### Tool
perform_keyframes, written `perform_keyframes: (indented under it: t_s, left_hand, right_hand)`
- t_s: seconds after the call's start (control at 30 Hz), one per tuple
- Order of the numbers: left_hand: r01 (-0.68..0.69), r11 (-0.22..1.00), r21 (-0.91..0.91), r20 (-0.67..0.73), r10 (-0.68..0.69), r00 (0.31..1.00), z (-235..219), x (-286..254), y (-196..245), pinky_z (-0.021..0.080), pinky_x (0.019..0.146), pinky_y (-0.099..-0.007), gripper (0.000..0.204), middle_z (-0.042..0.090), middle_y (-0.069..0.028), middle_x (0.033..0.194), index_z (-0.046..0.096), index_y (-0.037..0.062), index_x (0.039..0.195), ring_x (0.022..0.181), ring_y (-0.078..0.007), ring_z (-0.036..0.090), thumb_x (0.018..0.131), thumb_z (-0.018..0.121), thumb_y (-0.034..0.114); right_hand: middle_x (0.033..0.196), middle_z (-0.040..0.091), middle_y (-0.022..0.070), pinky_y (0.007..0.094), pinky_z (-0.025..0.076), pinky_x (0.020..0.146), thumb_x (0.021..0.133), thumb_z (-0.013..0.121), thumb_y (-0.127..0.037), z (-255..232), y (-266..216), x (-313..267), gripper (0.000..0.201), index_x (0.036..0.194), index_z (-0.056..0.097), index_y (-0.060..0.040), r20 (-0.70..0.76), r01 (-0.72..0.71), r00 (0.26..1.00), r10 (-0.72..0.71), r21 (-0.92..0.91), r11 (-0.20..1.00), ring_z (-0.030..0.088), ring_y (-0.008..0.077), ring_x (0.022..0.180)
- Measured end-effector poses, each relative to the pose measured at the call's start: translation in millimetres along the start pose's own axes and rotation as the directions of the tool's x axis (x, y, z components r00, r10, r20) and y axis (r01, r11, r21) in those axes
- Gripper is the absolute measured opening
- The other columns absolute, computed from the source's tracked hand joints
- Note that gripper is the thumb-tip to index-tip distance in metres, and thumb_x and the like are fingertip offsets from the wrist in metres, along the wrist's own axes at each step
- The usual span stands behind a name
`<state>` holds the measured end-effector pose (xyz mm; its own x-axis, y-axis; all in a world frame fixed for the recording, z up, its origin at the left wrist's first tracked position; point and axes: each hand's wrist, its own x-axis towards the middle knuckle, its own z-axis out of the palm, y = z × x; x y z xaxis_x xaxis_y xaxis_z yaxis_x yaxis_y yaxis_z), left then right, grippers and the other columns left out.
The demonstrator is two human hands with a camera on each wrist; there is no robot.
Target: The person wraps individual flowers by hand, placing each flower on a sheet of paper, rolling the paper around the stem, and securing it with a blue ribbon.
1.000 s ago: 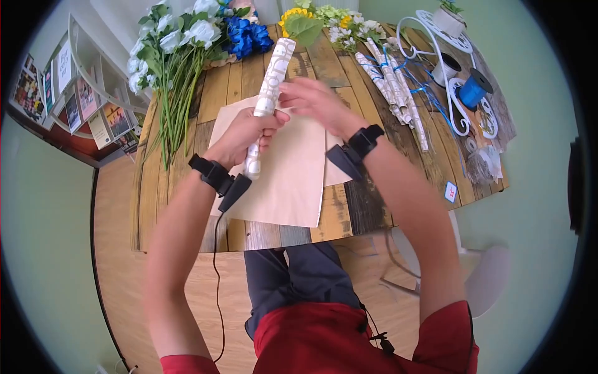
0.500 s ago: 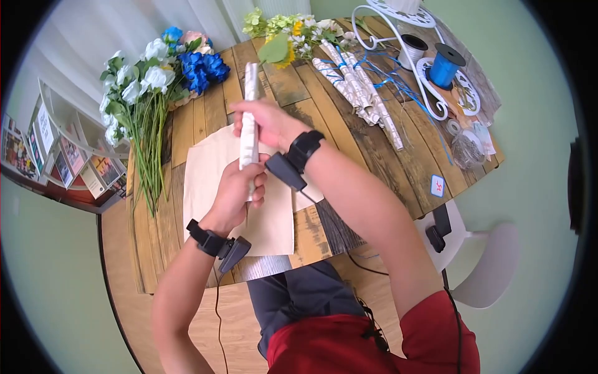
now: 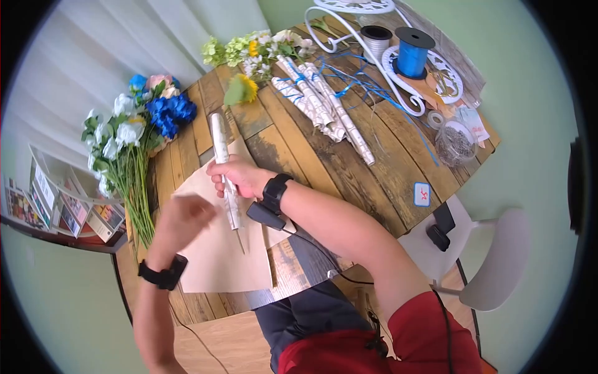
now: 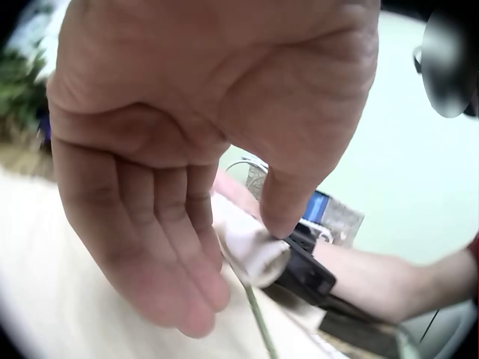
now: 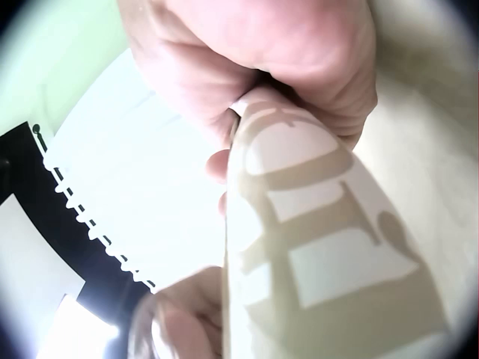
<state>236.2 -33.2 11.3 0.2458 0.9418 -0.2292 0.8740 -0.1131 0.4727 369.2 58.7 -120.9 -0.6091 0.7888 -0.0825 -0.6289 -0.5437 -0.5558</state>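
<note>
My right hand (image 3: 240,176) grips a narrow roll of white paper with a tan lettering pattern (image 3: 219,140), fingers curled round its middle. The roll stands tilted over a beige sheet (image 3: 249,274). From its lower end pokes a thin green stem (image 4: 258,318). Filling the right wrist view, the patterned paper (image 5: 337,262) runs out of the curled right hand (image 5: 277,45). My left hand (image 3: 185,219), blurred, is off the roll, just left of its lower end. In the left wrist view that hand (image 4: 187,149) shows its palm, fingers extended and thumb apart.
White roses (image 3: 129,133) and blue flowers (image 3: 171,114) lie left. A sunflower (image 3: 247,87) and small white blossoms (image 3: 255,65) lie at the back. Several tied paper rolls (image 3: 317,100), a blue ribbon spool (image 3: 412,53), a white stand (image 3: 398,81) and a jar (image 3: 453,143) occupy the right.
The right hand has come onto the roll and grips it. The left hand has let go of the roll and moved left. The head view has turned, showing more of the table's right side.
</note>
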Motion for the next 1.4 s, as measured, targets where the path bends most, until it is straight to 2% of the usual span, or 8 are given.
perform_keyframes:
  t_s: [0.3,0.63,0.83,0.87,0.97,1.0,1.1,1.4]
  left_hand:
    - [-0.668,0.730,0.142,0.042,0.670,0.741,70.6,144.9,198.8,0.052,0.069,-0.0421,0.021,0.068,-0.0185,0.078,0.071,0.0027,0.083,0.074,-0.0345,0.067,0.082,0.066,0.023]
    - [-0.533,0.697,0.480,0.163,0.526,0.835,157.4,243.6,252.1,0.055,0.083,-0.0443,0.026,0.069,-0.0243,0.098,0.070,-0.0013,0.096,0.091,-0.0396,0.068,0.083,0.061,0.019]
    - [-0.546,0.838,0.018,-0.187,0.539,0.821,120.7,253.6,241.0,0.052,0.082,-0.0476,0.025,0.069,-0.0265,0.092,0.060,-0.0048,0.094,0.091,-0.0424,0.067,0.090,0.052,0.019]
    - [-0.544,0.806,-0.234,-0.182,0.514,0.838,112.9,252.6,238.1,0.053,0.075,-0.0411,0.024,0.070,-0.0193,0.083,0.060,-0.0031,0.091,0.079,-0.0317,0.069,0.092,0.051,0.019]
    - [-0.490,0.760,-0.427,-0.233,0.432,0.871,67.8,232.6,230.6,0.049,0.076,-0.0290,0.017,0.064,-0.0048,0.079,0.058,0.0024,0.098,0.075,-0.0134,0.060,0.097,0.051,0.018]
    - [-0.500,0.695,-0.516,-0.269,0.423,0.865,49.0,226.0,222.4,0.049,0.077,-0.0294,0.015,0.061,-0.0033,0.079,0.056,0.0031,0.101,0.074,-0.0137,0.058,0.098,0.052,0.017]
    - [-0.500,0.486,-0.717,-0.340,0.383,0.859,-13.2,183.9,189.3,0.050,0.078,-0.0312,0.015,0.052,0.0006,0.079,0.051,0.0040,0.105,0.071,-0.0133,0.055,0.100,0.053,0.018]
    - [0.086,0.921,-0.380,-0.354,-0.231,0.906,-82.4,79.6,-61.1,0.030,0.042,-0.0248,0.020,0.050,0.0048,0.064,0.064,0.0065,0.091,0.048,-0.0054,0.042,0.094,0.059,0.025]
  right_hand:
    - [0.078,0.059,0.0024,0.0311,0.050,0.060,0.092,0.062,-0.023,-11.1,13.0,9.7,0.017,0.097,0.057,-0.0079,0.033,-0.064,0.997,0.064,0.012,0.998,0.054,0.0143,0.060]
    - [0.073,0.055,0.0003,0.0275,0.044,0.062,0.086,0.067,-0.022,-23.1,33.4,27.0,0.019,0.092,0.054,-0.0100,0.007,0.201,0.976,-0.219,-0.428,0.881,0.054,0.0107,0.065]
    - [0.107,0.063,0.0074,0.0329,0.045,0.091,0.095,0.060,-0.014,-62.3,77.3,47.5,0.021,0.115,0.057,-0.0093,0.114,0.301,0.953,-0.282,-0.223,0.927,0.057,0.0168,0.104]
    - [0.117,0.062,0.0094,0.0281,0.051,0.066,0.101,0.046,-0.015,-34.2,71.8,60.4,0.026,0.123,0.056,-0.0066,0.028,0.260,0.961,-0.276,0.249,0.933,0.062,0.0203,0.097]
    - [0.089,0.065,0.0096,0.0282,0.050,0.053,0.095,0.052,-0.017,-27.3,42.6,20.1,0.019,0.108,0.061,-0.0038,0.236,0.523,0.852,-0.467,-0.373,0.767,0.063,0.0184,0.073]
    - [0.067,0.057,0.0067,0.0315,0.048,0.045,0.089,0.058,-0.016,4.8,-1.6,-16.7,0.014,0.092,0.060,-0.0029,-0.008,0.096,0.995,-0.099,-0.164,0.982,0.056,0.0152,0.051]
    - [0.064,0.052,0.0065,0.0323,0.047,0.042,0.086,0.058,-0.013,-10.8,15.7,12.0,0.009,0.085,0.053,-0.0061,0.074,0.008,0.997,-0.003,-0.064,0.998,0.052,0.0159,0.046]
    - [0.079,0.056,0.0086,0.0295,0.040,0.047,0.092,0.053,-0.014,1.4,-4.0,-4.5,0.018,0.107,0.051,-0.0027,0.239,-0.072,0.969,0.060,0.045,0.996,0.046,0.0120,0.052]
